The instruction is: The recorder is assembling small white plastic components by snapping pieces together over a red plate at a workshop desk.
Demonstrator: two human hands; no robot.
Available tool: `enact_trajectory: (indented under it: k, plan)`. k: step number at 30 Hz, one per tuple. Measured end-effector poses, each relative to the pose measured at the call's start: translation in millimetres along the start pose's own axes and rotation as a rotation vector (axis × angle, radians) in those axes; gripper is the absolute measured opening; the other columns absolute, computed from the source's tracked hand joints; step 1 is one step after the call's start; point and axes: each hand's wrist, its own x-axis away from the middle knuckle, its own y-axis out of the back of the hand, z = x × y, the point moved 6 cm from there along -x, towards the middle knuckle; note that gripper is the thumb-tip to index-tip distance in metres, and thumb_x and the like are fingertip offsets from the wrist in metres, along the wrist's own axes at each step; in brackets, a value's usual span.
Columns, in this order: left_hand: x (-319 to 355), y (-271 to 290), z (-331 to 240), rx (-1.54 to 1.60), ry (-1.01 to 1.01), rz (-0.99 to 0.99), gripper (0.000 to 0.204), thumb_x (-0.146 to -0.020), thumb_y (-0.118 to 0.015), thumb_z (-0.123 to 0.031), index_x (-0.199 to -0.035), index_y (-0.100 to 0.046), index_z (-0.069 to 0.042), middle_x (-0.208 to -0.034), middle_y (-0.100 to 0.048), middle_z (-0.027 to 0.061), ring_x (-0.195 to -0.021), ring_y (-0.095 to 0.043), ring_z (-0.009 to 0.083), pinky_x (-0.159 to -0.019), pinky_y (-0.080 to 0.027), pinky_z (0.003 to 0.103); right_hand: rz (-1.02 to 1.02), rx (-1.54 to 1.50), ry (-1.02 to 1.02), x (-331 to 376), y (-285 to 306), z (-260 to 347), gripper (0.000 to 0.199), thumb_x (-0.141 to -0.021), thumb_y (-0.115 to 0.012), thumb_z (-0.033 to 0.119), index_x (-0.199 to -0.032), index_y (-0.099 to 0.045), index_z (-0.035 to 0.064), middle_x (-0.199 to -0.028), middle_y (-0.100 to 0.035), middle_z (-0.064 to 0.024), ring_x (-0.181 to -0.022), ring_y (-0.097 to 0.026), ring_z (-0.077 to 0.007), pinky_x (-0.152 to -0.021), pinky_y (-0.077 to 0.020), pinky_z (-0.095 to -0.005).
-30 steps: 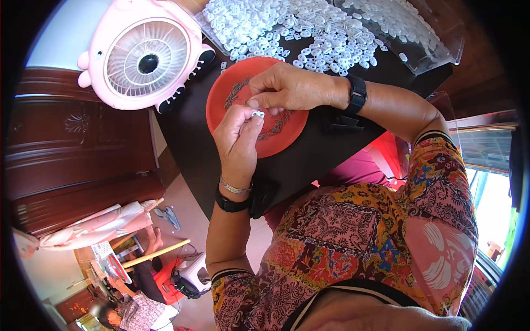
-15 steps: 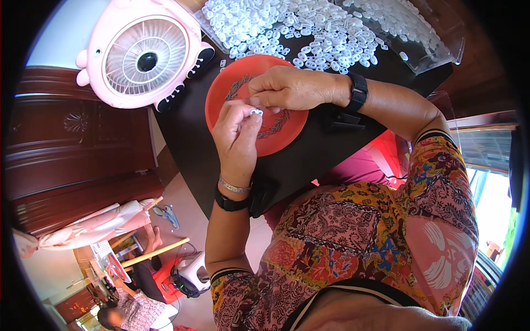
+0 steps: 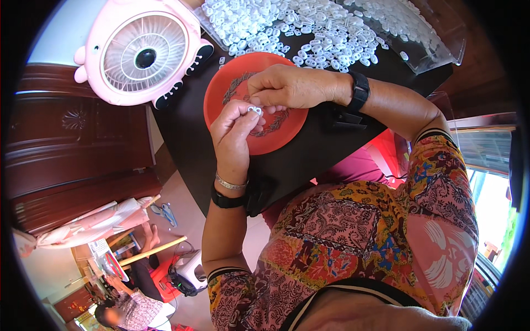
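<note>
My left hand [image 3: 232,132] pinches a small white plastic piece with holes [image 3: 255,110] between thumb and fingertips, above an orange-red round plate [image 3: 268,144]. Close against it, my right hand [image 3: 292,87] has its thumb and index finger pressed together at the white piece. Anything between the right fingertips is hidden or too small to name. Small grey metal pieces [image 3: 234,91], thin and pin-like, lie in a ring on the plate.
Many loose white plastic pieces [image 3: 331,41] are heaped at the back of the black table [image 3: 190,138]. A clear bin [image 3: 436,52] holds more at the back right. A pink animal-shaped fan [image 3: 146,58] stands at the left. Another person [image 3: 138,309] sits at the lower left.
My left hand has shifted slightly left and the white piece has turned, so its holes show more clearly. My right hand stays nearly in place.
</note>
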Motion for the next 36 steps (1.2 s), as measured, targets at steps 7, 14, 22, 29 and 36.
enact_trajectory:
  k: [7, 14, 22, 29, 36]
  plan:
    - [-1, 3, 0, 0.111, 0.054, -0.07, 0.012, -0.086, -0.052, -0.007, -0.084, -0.06, 0.001, -0.072, -0.06, 0.007, -0.062, -0.057, 0.0134, -0.058, -0.045, 0.024, 0.001, -0.024, 0.027, 2, 2, 3, 0.013, -0.091, -0.055, 0.015, -0.09, -0.054, 0.0026, -0.075, -0.055, -0.0003, -0.066, -0.05, -0.0061, -0.06, -0.0426, -0.0215]
    - [0, 7, 1, 0.005, 0.044, -0.071, 0.01, -0.087, -0.052, -0.008, -0.082, -0.059, -0.001, -0.066, -0.057, 0.003, -0.058, -0.052, 0.0086, -0.052, -0.039, 0.02, -0.14, -0.132, 0.082, 4, 15, 14, 0.014, -0.093, -0.054, 0.016, -0.089, -0.053, 0.003, -0.074, -0.053, 0.001, -0.065, -0.047, -0.0055, -0.06, -0.0398, -0.0206]
    - [2, 4, -4, -0.039, -0.059, -0.083, 0.008, -0.086, -0.054, -0.006, -0.082, -0.057, 0.0, -0.07, -0.057, 0.0027, -0.062, -0.051, 0.0075, -0.056, -0.04, 0.02, -0.106, 0.028, 0.113, 1, 10, 12, 0.025, -0.097, -0.049, 0.026, -0.085, -0.051, 0.0041, -0.067, -0.045, 0.0019, -0.061, -0.042, -0.0059, -0.056, -0.0374, -0.0219]
    - [4, -5, -17, -0.316, -0.285, -0.035, 0.008, -0.084, -0.056, -0.004, -0.082, -0.056, 0.003, -0.076, -0.057, 0.0053, -0.066, -0.051, 0.0094, -0.061, -0.041, 0.022, -0.176, 0.157, 0.194, 2, 3, 14, 0.026, -0.097, -0.048, 0.025, -0.084, -0.053, 0.003, -0.066, -0.049, -0.0013, -0.061, -0.047, -0.0106, -0.056, -0.0393, -0.0274]
    - [3, -2, -9, -0.018, -0.04, -0.022, 0.006, -0.083, -0.055, -0.004, -0.081, -0.056, 0.002, -0.074, -0.056, 0.004, -0.066, -0.052, 0.0096, -0.062, -0.042, 0.023, -0.141, 0.227, 0.204, 2, 0, 16, 0.027, -0.097, -0.048, 0.024, -0.084, -0.053, 0.0015, -0.062, -0.049, -0.0064, -0.058, -0.048, -0.0161, -0.055, -0.0388, -0.0311]
